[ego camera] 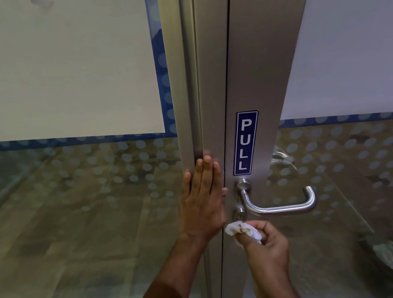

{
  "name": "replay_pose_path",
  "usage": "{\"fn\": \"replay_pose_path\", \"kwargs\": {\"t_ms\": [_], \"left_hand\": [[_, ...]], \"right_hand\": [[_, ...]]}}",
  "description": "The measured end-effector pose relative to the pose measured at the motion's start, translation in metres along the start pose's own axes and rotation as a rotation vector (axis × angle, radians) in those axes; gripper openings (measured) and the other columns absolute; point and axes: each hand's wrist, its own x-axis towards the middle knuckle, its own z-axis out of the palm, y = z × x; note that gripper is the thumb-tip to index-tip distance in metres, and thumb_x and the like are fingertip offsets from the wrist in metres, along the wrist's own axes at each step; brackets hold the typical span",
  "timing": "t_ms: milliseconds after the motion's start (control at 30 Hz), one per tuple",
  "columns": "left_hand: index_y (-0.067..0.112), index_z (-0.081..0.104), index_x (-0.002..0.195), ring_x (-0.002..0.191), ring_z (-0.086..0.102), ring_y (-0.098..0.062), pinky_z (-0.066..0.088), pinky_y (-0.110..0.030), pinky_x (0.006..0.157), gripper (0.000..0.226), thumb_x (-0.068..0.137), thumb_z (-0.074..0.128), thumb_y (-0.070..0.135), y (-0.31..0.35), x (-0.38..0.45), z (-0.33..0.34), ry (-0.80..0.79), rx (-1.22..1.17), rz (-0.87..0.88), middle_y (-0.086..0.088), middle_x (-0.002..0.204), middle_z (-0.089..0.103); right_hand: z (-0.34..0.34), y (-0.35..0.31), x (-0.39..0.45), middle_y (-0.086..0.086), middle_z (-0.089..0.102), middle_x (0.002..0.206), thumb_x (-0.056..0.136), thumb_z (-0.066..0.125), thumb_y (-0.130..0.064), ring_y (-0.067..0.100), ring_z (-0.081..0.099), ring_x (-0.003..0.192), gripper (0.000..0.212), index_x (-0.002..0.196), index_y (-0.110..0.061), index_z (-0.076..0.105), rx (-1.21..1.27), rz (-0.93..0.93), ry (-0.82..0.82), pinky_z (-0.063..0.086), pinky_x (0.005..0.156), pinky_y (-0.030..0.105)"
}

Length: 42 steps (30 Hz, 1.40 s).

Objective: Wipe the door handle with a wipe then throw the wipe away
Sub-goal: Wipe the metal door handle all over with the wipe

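at the middle of the scene stands a grey metal door frame (210, 95) with frosted, dotted glass panels on both sides. on the door's metal stile (259, 66), just right of the frame, a blue vertical sticker (245, 143) reads "pull" in white letters. just below the sticker sits the door handle (278, 202), a brushed steel lever that runs out to the right and curls back at its far end. a small round lock cylinder (239, 215) sits just left of and below the lever's base.

the left hand (205, 201) lies flat and released, fingers straight and together, palm pressed against the frame just left of the handle. its forearm comes up from the lower middle of the view.

the right hand (265, 243) is below the handle, clenched around a crumpled white wipe (242, 231). the wipe is pinched between thumb and fingers, and shows brownish marks on its exposed face. the wipe's upper left end is just below the lock cylinder; whether it touches the metal cannot be told. it is apart from the lever itself.

through the glass at the right, part of a second handle (283, 157) shows on the far side of the door.
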Motion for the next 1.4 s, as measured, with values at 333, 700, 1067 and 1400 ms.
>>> {"fn": "replay_pose_path", "kwargs": {"t_ms": [333, 700, 1067, 1400], "left_hand": [[0.008, -0.014, 0.154, 0.151, -0.015, -0.02, -0.009, -0.039, 0.123, 0.076, 0.098, 0.032, 0.029, 0.001, 0.003, -0.004, -0.014, 0.008, 0.002, -0.008, 0.163, -0.023], [0.008, -0.013, 0.154, 0.152, -0.014, -0.02, -0.008, -0.039, 0.123, 0.084, 0.093, 0.039, 0.034, -0.002, 0.001, -0.001, -0.009, 0.027, 0.021, -0.008, 0.163, -0.021], [0.008, -0.009, 0.155, 0.153, -0.01, -0.02, -0.006, -0.039, 0.123, 0.072, 0.1, 0.029, 0.033, -0.002, 0.0, 0.001, 0.022, 0.028, 0.014, -0.008, 0.164, -0.018], [0.008, -0.009, 0.155, 0.152, -0.01, -0.02, -0.006, -0.039, 0.123, 0.077, 0.096, 0.034, 0.033, -0.002, -0.001, 0.003, 0.011, 0.027, 0.011, -0.008, 0.164, -0.017]], "right_hand": [[0.019, -0.004, 0.0, 0.008, 0.074, 0.068, 0.082, 0.06, 0.012, 0.016, 0.07, 0.066, 0.026, 0.073, -0.005, 0.076, 0.329, 0.106, 0.033, 0.056, 0.059, 0.021], [0.042, -0.015, 0.001, 0.018, 0.074, 0.092, 0.084, 0.062, 0.013, 0.016, 0.073, 0.075, 0.025, 0.107, 0.005, 0.062, 0.689, 0.237, 0.117, 0.059, 0.068, 0.022], [0.06, -0.029, 0.015, 0.012, 0.076, 0.074, 0.083, 0.061, 0.017, 0.015, 0.074, 0.066, 0.016, 0.09, 0.005, 0.069, 0.897, 0.345, 0.164, 0.06, 0.071, 0.025], [0.052, -0.027, 0.016, 0.013, 0.076, 0.072, 0.079, 0.061, 0.021, 0.018, 0.074, 0.068, 0.02, 0.095, 0.009, 0.067, 0.82, 0.345, 0.172, 0.06, 0.064, 0.022]]}}
